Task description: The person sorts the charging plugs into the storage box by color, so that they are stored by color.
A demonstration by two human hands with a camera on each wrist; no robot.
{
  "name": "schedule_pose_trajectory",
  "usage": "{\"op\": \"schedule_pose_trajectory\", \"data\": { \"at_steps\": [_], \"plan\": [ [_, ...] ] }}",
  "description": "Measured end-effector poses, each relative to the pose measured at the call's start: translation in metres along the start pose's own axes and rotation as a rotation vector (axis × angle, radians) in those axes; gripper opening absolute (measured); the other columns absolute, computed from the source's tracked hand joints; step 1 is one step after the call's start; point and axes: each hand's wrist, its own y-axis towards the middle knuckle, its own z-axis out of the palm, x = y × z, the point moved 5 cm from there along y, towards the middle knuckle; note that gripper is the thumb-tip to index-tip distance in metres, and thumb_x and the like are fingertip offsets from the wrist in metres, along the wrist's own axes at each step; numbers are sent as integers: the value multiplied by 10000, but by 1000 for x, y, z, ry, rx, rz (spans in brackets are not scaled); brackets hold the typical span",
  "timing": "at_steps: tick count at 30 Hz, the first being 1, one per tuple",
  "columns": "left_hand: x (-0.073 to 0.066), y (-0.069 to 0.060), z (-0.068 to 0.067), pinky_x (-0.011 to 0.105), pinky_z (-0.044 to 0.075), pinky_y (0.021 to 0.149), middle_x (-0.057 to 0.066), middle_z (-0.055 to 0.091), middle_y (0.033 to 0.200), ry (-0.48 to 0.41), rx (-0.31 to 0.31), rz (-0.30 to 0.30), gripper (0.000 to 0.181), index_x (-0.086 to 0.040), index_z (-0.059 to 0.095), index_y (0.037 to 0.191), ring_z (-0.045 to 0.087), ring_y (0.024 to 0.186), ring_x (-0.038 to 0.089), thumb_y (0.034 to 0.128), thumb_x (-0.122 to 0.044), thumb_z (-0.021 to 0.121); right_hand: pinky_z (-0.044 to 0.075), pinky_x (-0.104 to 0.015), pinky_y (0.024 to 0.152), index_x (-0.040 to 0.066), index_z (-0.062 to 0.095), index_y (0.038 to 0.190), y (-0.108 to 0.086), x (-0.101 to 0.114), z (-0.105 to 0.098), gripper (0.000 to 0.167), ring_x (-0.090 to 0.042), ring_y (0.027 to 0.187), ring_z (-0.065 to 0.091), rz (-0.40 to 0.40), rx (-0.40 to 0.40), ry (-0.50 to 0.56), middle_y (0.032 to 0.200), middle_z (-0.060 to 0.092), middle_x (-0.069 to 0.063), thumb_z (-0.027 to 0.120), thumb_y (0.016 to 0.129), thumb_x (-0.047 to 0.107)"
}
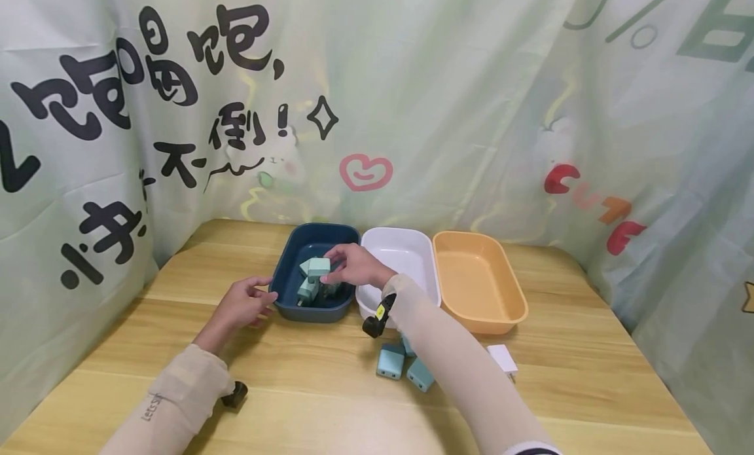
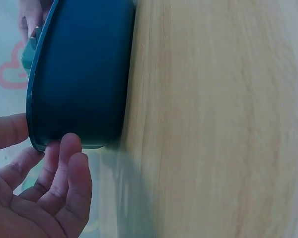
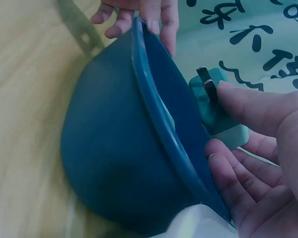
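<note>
Clearly, right hand (image 1: 358,265) pinches charger (image 1: 319,267) over bin (image 1: 315,314); left hand (image 1: 240,303) holds bin's rim (image 3: 156,106); wrist views show prongs (image 3: 210,90) head view hides; only head shows orange tray (image 1: 474,275).

We see a green charger (image 3: 211,116), two metal prongs (image 3: 210,90) showing, held by the right hand (image 1: 357,265) over the dark blue bin (image 1: 313,315). The bin (deep, with rounded corners) stands upright, its rim pinched by the left hand (image 1: 238,302), and we see more green chargers (image 1: 307,290) jumbled inside.
</note>
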Motion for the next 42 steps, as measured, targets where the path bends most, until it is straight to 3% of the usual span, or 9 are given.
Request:
{"op": "schedule_pose_trajectory", "data": {
  "at_steps": [5, 16, 42],
  "plan": [
    [-1, -1, 1, 394, 555, 667, 214, 602, 1077, -1, 0, -1, 495, 5, 441, 1411, 671, 842, 272, 970, -155, 597, 508, -298, 823, 89, 633, 1192, 5, -7, -7, 470, -182, 1025, 606, 56, -42, -14, 1133, 637, -50, 799, 807, 303],
    [-2, 0, -1, 392, 558, 663, 194, 605, 1039, 0, 0, 2, 499, 15, 433, 1414, 673, 833, 268, 971, -149, 594, 509, -304, 816, 88, 639, 1163, 15, -18, -21, 490, -201, 1015, 598, 140, -106, -22, 1055, 669, -41, 821, 778, 331],
    [1, 1, 0, 384, 558, 666, 209, 597, 1071, 2, -6, 0, 495, 1, 445, 1412, 667, 827, 263, 966, -146, 603, 513, -329, 836, 54, 605, 1199, 21, -26, -24, 521, -204, 973, 600, 210, -161, -31, 1083, 642, -63, 796, 806, 337]
  ]
}}
